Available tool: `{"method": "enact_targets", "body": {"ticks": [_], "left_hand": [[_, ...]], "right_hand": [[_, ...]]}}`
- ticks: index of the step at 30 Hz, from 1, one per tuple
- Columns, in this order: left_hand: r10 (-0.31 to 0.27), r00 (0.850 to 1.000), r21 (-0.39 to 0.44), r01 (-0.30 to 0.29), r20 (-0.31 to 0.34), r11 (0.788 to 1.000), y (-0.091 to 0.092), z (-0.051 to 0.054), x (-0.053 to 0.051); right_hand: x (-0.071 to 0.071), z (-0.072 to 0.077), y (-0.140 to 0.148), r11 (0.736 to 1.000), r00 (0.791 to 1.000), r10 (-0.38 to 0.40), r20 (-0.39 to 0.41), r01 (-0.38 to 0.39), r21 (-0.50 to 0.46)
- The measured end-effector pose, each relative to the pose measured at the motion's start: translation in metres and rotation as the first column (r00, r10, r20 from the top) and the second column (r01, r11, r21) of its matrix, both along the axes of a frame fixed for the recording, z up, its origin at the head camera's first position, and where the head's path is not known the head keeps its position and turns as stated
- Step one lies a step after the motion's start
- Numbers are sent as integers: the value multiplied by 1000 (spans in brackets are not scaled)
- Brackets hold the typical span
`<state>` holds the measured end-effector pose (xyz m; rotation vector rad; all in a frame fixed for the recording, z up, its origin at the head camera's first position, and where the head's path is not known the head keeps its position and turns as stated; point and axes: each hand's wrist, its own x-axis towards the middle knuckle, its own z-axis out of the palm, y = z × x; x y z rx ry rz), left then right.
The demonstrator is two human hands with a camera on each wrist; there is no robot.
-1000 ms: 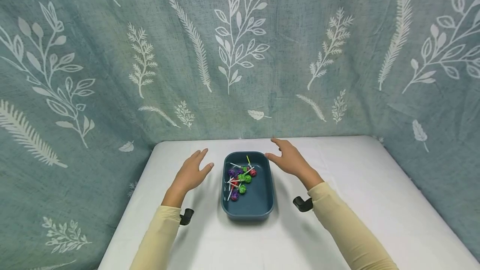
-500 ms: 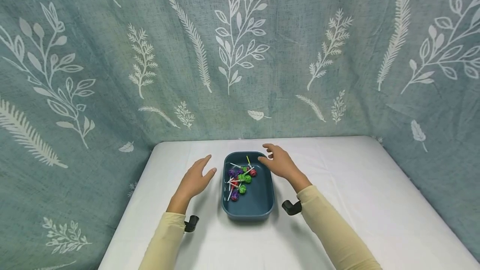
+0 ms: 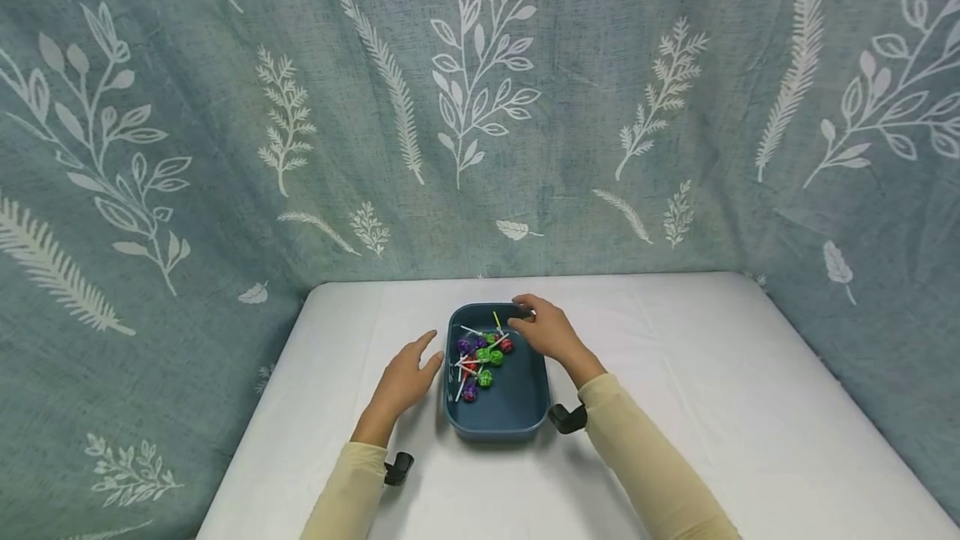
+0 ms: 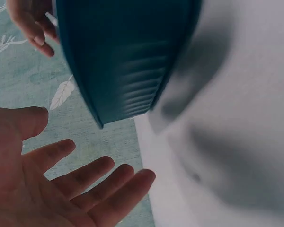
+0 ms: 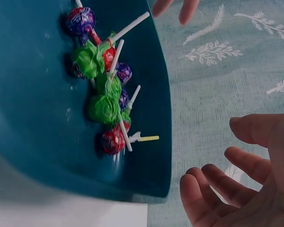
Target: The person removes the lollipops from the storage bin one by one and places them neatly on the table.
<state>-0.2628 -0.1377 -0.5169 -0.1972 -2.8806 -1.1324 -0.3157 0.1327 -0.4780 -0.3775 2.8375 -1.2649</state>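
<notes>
A dark teal plastic bin (image 3: 517, 402) stands on the white table, holding several lollipops (image 3: 483, 357) in purple, green and red wrappers. Their sticks are white, except one yellow stick (image 5: 149, 138); they lie heaped toward the bin's left side. My left hand (image 3: 405, 377) is just left of the bin, thumb and fingers spread apart with nothing between them. In the left wrist view a gap shows between that hand and the bin's wall (image 4: 113, 61). Over the far right rim hovers my right hand (image 3: 553, 333), its fingers loosely bent and holding nothing.
The white-covered table (image 3: 712, 407) extends on both sides of the bin. A teal cloth (image 3: 570, 123) with white leaf prints hangs behind and along the sides. Each wrist carries a small black camera mount (image 3: 567, 417).
Both hands have come closer to the bin: the left moved right and nearer to me, the right moved left and slightly down. The bin and lollipops have stayed put.
</notes>
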Motion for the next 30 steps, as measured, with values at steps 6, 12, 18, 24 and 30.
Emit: {"method": "enact_targets", "body": {"ticks": [6, 12, 18, 24, 30], "left_hand": [[2, 1000, 58, -2, -9, 998, 5, -7, 3], [16, 999, 138, -20, 28, 990, 11, -12, 5], [3, 999, 203, -14, 52, 979, 15, -16, 6], [-9, 995, 250, -16, 99, 968, 18, -20, 8], [-20, 994, 286, -13, 110, 958, 18, -24, 11]], "right_hand": [[-2, -5, -12, 1000, 1000, -8, 14, 8, 15], [-3, -11, -24, 999, 999, -22, 47, 21, 26], [-5, -20, -29, 999, 996, -35, 76, 33, 22], [-8, -26, -36, 998, 992, -57, 112, 54, 26], [-10, -32, -43, 995, 987, -61, 146, 48, 92]]}}
